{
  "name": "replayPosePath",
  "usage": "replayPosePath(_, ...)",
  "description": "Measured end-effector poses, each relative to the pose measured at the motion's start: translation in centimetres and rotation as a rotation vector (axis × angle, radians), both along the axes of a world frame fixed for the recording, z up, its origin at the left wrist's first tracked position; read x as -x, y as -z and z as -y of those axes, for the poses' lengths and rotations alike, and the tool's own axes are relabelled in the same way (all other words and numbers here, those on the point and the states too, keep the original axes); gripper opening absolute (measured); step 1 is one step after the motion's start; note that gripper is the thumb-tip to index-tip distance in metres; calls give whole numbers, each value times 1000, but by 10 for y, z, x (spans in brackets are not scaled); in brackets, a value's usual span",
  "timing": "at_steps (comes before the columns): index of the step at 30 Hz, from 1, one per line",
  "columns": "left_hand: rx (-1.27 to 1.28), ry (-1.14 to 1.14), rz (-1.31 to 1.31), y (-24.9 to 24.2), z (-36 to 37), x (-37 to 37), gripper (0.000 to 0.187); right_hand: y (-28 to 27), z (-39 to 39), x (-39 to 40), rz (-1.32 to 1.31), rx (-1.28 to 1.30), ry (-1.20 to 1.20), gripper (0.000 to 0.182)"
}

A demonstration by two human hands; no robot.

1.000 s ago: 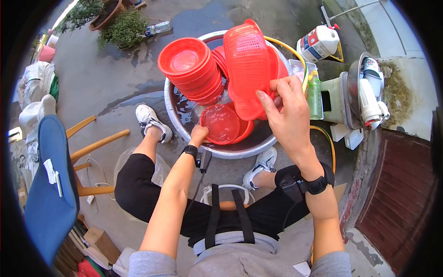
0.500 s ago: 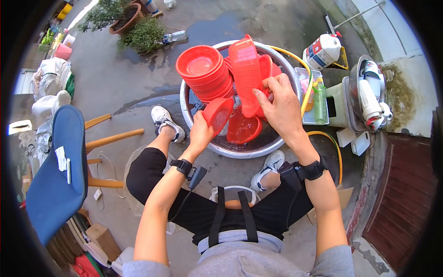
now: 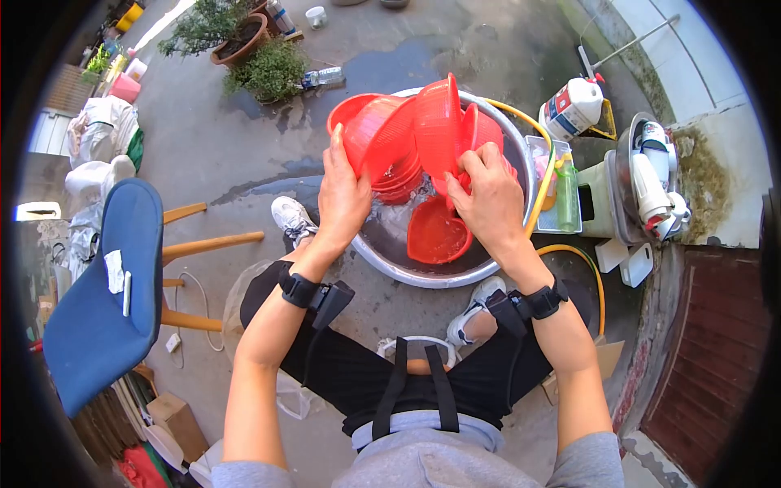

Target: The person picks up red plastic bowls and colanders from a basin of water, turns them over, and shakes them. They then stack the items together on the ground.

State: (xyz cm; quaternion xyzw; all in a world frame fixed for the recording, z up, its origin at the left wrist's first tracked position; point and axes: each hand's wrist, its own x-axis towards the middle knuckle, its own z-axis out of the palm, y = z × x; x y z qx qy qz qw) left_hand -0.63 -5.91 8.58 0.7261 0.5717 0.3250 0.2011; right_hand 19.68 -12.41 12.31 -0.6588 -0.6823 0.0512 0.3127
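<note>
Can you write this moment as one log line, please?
left hand: holds tilted red basket | right hand: grips another red basket | metal tub: other red containers inside

Shirt [image 3: 431,470]: your top is grey, its sleeves [image 3: 252,474] short.
Waist: pale grey-blue band [image 3: 423,420] under your hem; two flat black straps [image 3: 393,390].
Trousers [image 3: 350,394]: yours, plain black.
Wrists: black bands [image 3: 299,289], each with a dark box [image 3: 332,305]; cabling hard to trace against your trousers.
Shoes [image 3: 291,218]: white, dark-marked.
</note>
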Motion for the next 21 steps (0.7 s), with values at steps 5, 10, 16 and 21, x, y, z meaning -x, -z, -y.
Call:
replayPosePath(5,-163,80,107,-22,4,-17,74,-1,0,12,-93,81,13,18)
replayPosePath(10,114,87,363,-16,7,-22,74,-2,-2,28,-6,-75,2,18)
replayPosePath(16,380,184,798,-15,11,-29,75,5,-5,38,189,-195,-85,18)
replayPosePath(21,472,208,932,-32,14,-27,87,12,-4,39,245,-128,-149,23)
